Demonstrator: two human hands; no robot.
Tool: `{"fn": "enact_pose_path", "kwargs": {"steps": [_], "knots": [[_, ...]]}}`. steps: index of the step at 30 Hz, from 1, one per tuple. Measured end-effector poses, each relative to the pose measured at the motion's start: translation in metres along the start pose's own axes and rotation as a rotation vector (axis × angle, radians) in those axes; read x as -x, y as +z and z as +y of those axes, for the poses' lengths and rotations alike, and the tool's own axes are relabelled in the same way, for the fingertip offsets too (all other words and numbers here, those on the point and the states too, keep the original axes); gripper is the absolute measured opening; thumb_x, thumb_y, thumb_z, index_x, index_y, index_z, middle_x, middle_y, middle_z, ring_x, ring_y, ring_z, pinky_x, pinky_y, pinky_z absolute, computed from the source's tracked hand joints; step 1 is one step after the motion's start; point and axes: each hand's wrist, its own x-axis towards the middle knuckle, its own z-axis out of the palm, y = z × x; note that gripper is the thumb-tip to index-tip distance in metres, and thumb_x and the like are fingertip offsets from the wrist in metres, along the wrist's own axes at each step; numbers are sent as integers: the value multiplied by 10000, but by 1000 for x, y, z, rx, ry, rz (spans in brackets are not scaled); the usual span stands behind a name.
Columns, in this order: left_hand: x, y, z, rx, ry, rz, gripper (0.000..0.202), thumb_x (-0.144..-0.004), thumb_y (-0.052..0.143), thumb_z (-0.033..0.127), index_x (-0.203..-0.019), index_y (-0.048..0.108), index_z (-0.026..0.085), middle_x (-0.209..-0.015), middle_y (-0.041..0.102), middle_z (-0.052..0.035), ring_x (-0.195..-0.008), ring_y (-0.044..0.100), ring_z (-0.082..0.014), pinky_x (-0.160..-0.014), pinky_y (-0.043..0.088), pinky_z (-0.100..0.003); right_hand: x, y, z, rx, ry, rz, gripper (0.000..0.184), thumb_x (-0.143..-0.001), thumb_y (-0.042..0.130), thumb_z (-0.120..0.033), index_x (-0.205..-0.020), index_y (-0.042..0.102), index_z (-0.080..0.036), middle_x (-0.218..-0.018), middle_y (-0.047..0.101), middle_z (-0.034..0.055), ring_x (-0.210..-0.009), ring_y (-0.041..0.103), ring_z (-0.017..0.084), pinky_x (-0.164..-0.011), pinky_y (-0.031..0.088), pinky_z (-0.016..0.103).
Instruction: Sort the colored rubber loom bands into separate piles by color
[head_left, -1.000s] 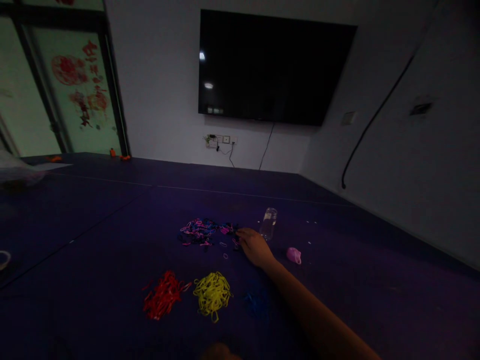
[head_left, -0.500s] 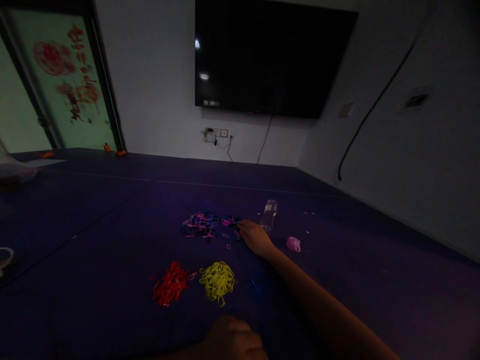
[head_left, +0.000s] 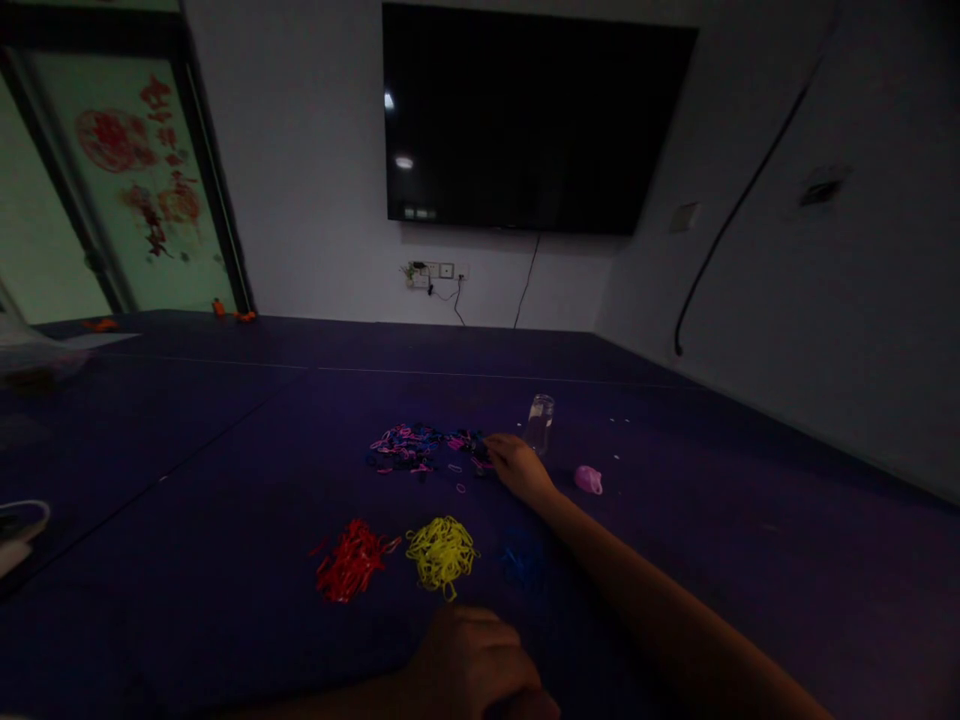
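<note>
My right hand (head_left: 519, 468) reaches forward, its fingertips pressed together at the right end of a mixed pile of pink, blue and black rubber bands (head_left: 405, 446). Whatever is between those fingertips is too small and dark to make out. Closer to me, my left hand (head_left: 476, 660) is closed, its fingers curled and their inner side hidden. Just beyond it lies a heap of yellow rubber bands (head_left: 442, 552). A heap of red rubber bands (head_left: 352, 560) is to the left of the yellow one, and a few dark blue rubber bands (head_left: 519, 565) lie to its right.
A clear bottle (head_left: 539, 424) stands behind my right hand, and a pink cap-like piece (head_left: 589, 480) lies right of my wrist. White bits (head_left: 616, 457) dot the purple surface (head_left: 262, 480). At the left edge are a white looped object (head_left: 26, 520) and a plastic bag (head_left: 34, 350).
The view has shifted slightly. My left hand shows more of itself at the bottom. My right hand stays by the mixed pile, its fingertips at the pile's right end.
</note>
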Motion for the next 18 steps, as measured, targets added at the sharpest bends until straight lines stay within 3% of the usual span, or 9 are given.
{"fn": "enact_pose_path", "kwargs": {"steps": [4,8,14,18], "knots": [[0,-7,2,63,1,5,537,-916,275,481,-708,658,168,-553,583,-51,-509,485,-135,-490,314,-257,1,0,4,-44,19,63,245,-779,490,-100,-883,691,-194,-875,680,63,-818,615,174,-772,475,311],[-2,-15,9,231,-47,-27,650,-890,185,568,-781,674,153,-572,563,-65,-530,479,-150,-535,323,-277,0,-8,-3,-89,54,111,192,-785,514,-136,-840,690,-188,-840,682,60,-793,616,173,-739,468,292],[-7,-17,12,784,-499,296,831,-785,126,740,-630,677,138,-447,340,11,-439,330,-113,-486,238,-268,13,-32,-35,-200,289,179,146,-773,541,-202,-737,680,-175,-713,676,32,-643,603,145,-593,441,232],[-14,-17,8,1157,-731,339,875,-783,78,739,-638,662,102,-432,374,-2,-413,319,-100,-444,178,-254,54,-44,-65,-241,354,105,176,-775,560,-274,-677,657,-164,-614,641,11,-533,557,115,-502,397,202]]}}
